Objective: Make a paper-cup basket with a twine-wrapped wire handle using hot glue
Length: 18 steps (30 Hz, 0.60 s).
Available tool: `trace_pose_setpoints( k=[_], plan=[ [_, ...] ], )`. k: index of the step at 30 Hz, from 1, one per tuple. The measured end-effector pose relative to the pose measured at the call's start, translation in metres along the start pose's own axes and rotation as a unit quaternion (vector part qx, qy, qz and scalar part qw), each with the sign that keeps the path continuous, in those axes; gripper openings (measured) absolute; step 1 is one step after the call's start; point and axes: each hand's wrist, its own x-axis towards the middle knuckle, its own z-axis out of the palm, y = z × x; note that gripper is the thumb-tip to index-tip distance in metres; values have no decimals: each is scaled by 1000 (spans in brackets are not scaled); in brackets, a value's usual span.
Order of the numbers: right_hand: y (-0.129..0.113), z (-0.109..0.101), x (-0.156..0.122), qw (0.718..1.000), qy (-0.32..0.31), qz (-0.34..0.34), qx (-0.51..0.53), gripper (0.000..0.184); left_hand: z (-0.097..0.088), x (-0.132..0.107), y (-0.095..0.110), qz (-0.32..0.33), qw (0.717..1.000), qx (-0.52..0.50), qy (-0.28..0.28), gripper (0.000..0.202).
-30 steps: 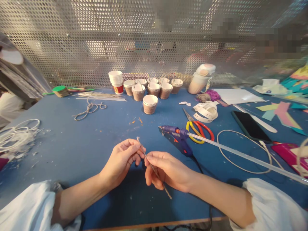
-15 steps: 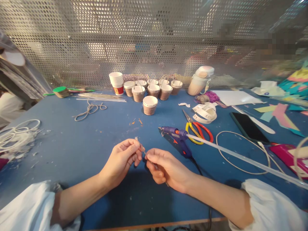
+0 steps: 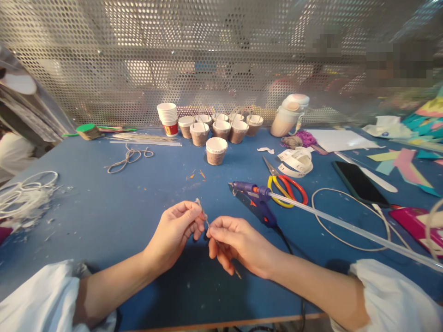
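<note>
Between my two hands runs a short piece of twine (image 3: 205, 216), thin and brownish, with a frayed upper end. My left hand (image 3: 178, 226) pinches it near that end between thumb and finger. Lower down, my right hand (image 3: 238, 244) grips it with thumb and forefinger, and its tail sticks out below the fingers. Just right of my right hand lies a blue glue gun (image 3: 254, 198) with a long clear glue stick (image 3: 321, 219) in its back. Ahead of my hands stands a small cup-shaped basket (image 3: 216, 151) with a white lining.
Several similar baskets (image 3: 200, 134) and a stack of paper cups (image 3: 168, 119) stand by the perforated metal wall (image 3: 134, 60). Scissors (image 3: 285, 186), a printed ribbon (image 3: 296, 162) and a phone (image 3: 360, 182) lie to the right. White cord (image 3: 27, 189) is heaped at the left; a twine loop (image 3: 128, 159) lies further back.
My right hand's lower fingers have loosened and spread a little, showing more of the twine's tail below. My left hand keeps its pinch in nearly the same place.
</note>
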Motion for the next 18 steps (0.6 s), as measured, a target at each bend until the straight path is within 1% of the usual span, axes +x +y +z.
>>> trace_pose_setpoints(
  k=[4,7,10,12,15,18],
  plan=[
    [0,1,0,1000,-10,-4,-15,25,-1,0,-1,-14,1000,-11,-12,21],
    [1,1,-1,1000,-21,-1,-6,26,-1,1,-1,-27,999,-19,-28,19],
    [2,0,0,999,-33,4,4,28,-2,2,-1,-34,998,-24,-45,19],
    [2,-1,0,1000,-28,6,-7,31,-2,2,-1,-39,998,-19,-55,21],
    [0,-2,-1,996,14,-17,-82,34,-2,1,1,-39,997,1,-62,24],
    [-5,-2,-5,975,88,-96,-180,30,0,-1,2,-43,997,15,-64,25]
  ],
)
